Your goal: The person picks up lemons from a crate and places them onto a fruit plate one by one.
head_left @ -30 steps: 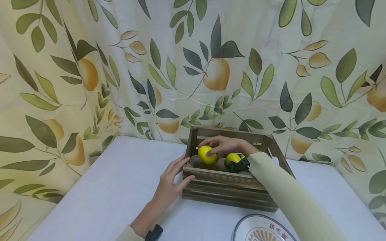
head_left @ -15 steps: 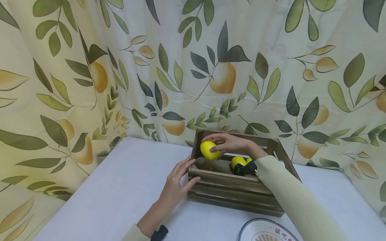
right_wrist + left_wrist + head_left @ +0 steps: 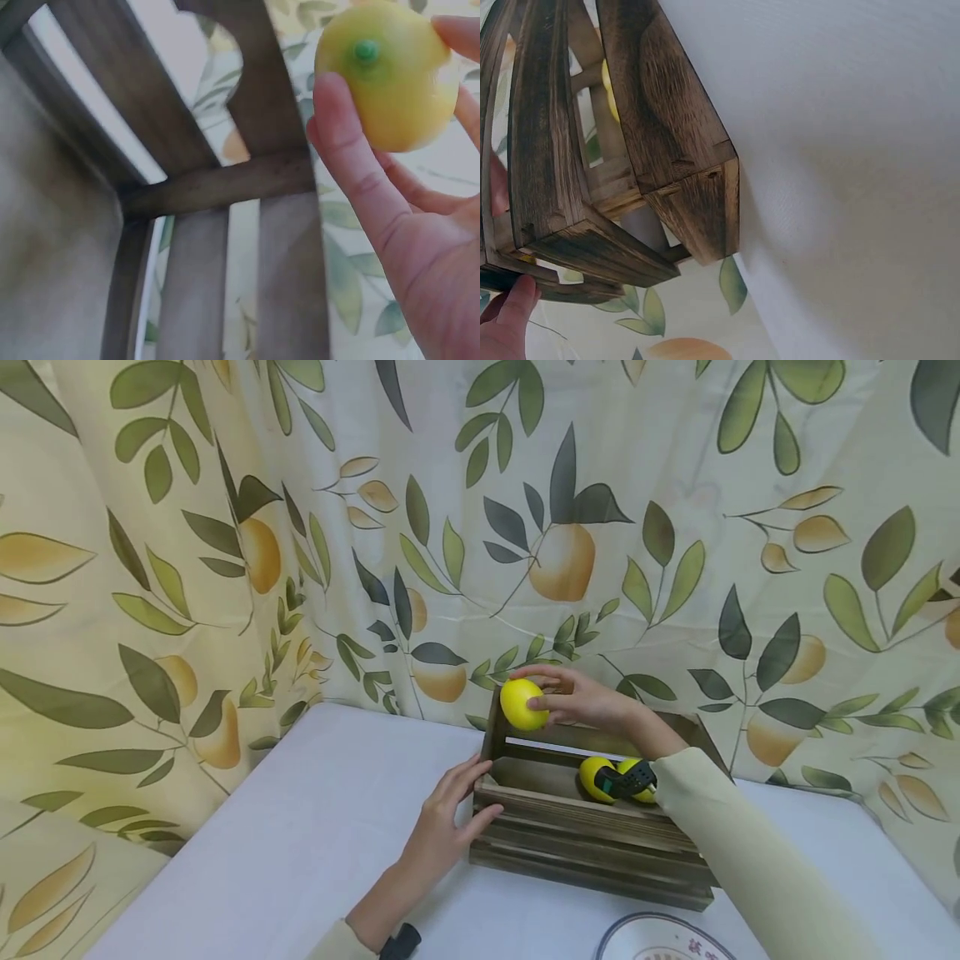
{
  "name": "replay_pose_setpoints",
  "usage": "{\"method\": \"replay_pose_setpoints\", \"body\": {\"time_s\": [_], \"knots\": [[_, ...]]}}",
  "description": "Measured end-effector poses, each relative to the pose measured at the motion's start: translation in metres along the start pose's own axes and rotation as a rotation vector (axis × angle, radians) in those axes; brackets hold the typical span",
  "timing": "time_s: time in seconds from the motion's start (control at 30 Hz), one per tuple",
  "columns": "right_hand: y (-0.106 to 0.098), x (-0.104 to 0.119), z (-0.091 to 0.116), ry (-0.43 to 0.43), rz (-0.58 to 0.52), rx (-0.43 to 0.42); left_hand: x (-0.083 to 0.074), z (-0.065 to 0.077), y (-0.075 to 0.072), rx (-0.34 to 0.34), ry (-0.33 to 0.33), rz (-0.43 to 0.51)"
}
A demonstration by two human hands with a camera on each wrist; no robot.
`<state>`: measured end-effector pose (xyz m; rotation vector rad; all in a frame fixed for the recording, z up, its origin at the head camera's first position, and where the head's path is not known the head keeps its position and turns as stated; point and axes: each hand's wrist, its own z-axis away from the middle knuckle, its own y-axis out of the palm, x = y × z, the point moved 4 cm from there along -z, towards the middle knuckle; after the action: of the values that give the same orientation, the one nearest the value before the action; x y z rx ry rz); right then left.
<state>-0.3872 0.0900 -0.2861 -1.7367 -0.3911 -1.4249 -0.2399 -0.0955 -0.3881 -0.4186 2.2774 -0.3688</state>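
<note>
My right hand (image 3: 592, 703) pinches a yellow lemon (image 3: 522, 705) between thumb and fingers, above the left end of a brown slatted wooden crate (image 3: 585, 839). In the right wrist view the lemon (image 3: 397, 90) shows a green stem nub, with the thumb (image 3: 337, 120) against its side. Two more lemons (image 3: 594, 775) lie inside the crate, partly hidden by the black wrist camera. My left hand (image 3: 438, 827) rests on the crate's front left corner, fingers extended along the side and thumb on the front. In the left wrist view a fingertip (image 3: 525, 289) touches the crate's rim.
A white plate (image 3: 667, 935) with a blue rim and red lettering stands in front of the crate, cut off by the frame. White cloth (image 3: 300, 827) covers the table. Behind hangs a curtain (image 3: 450, 552) printed with leaves and fruit.
My right hand has lifted the lemon from inside the crate to about its back rim's height. The left hand stays at the corner. The whole head view has shifted slightly.
</note>
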Motion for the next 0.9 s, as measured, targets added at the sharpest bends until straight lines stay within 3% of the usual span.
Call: {"method": "replay_pose_setpoints", "body": {"time_s": [0.23, 0.7, 0.9], "knots": [[0.003, 0.019, 0.007, -0.049, -0.085, 0.057, 0.001, -0.001, 0.0, -0.012, 0.021, -0.011], [0.023, 0.034, 0.043, -0.117, -0.005, 0.152, -0.001, 0.001, 0.001, -0.004, 0.007, -0.032], [0.031, 0.042, 0.066, -0.174, 0.097, 0.194, -0.003, 0.001, 0.002, -0.006, 0.013, -0.044]]}}
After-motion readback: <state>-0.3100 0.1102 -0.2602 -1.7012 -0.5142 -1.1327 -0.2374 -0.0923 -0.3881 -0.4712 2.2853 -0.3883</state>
